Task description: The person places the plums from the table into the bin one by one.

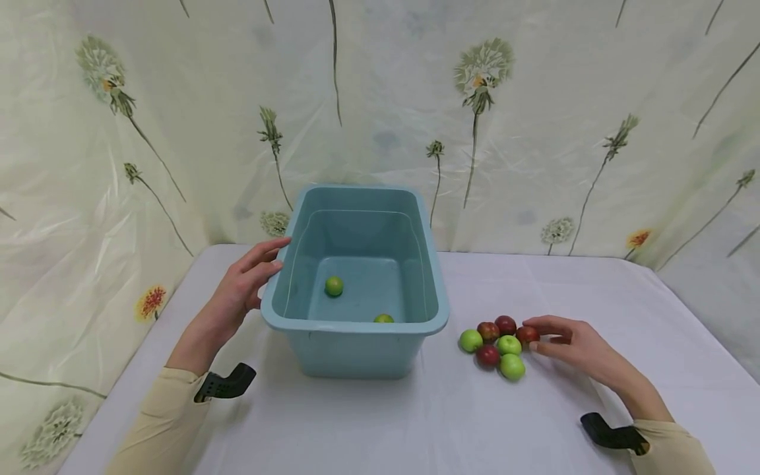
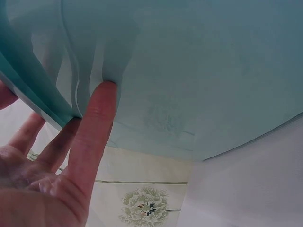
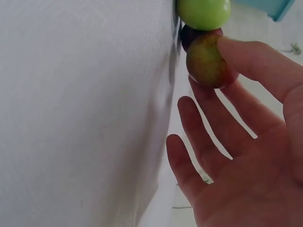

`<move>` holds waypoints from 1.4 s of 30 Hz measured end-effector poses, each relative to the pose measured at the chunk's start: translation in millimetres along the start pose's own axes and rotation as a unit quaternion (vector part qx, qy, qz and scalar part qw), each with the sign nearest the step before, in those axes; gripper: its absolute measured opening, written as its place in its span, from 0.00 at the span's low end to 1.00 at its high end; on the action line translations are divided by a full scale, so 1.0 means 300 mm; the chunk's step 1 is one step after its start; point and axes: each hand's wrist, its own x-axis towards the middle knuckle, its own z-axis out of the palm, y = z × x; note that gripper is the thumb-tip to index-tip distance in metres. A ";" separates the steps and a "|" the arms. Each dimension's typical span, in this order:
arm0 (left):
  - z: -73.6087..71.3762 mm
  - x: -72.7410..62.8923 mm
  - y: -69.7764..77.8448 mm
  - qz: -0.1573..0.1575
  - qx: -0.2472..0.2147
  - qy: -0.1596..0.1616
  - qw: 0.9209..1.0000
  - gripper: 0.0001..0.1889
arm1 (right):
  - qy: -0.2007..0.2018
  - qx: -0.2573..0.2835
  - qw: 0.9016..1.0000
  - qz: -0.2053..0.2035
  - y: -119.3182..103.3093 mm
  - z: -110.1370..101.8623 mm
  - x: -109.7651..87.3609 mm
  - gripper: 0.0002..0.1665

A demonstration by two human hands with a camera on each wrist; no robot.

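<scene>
A blue-grey plastic tub (image 1: 355, 353) stands on the table with two green apples inside, one green apple (image 1: 334, 285) toward the left and another (image 1: 383, 318) partly hidden by the front rim. My left hand (image 1: 246, 284) rests against the tub's left side, its fairly straight fingers touching the rim and outer wall. To the right of the tub lies a cluster of small red and green apples. At its right edge my right hand (image 1: 572, 343) pinches a red apple (image 3: 208, 61) between thumb and fingers; the apple still sits beside the others.
In the cluster are three green apples, one a green apple (image 1: 512, 367) at the front, and several red ones, including a red apple (image 1: 488, 356). A white cloth (image 1: 451, 422) covers the table. Behind hangs a floral curtain (image 1: 380, 99).
</scene>
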 end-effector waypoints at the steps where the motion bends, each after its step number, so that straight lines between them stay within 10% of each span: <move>1: 0.000 0.000 0.000 0.000 0.000 0.000 1.000 0.26 | 0.003 0.000 1.000 0.001 -0.004 0.001 0.002 0.25; 42: 0.001 0.000 -0.005 0.004 -0.001 0.001 1.000 0.25 | 0.079 0.063 0.995 0.011 -0.243 0.031 0.112 0.29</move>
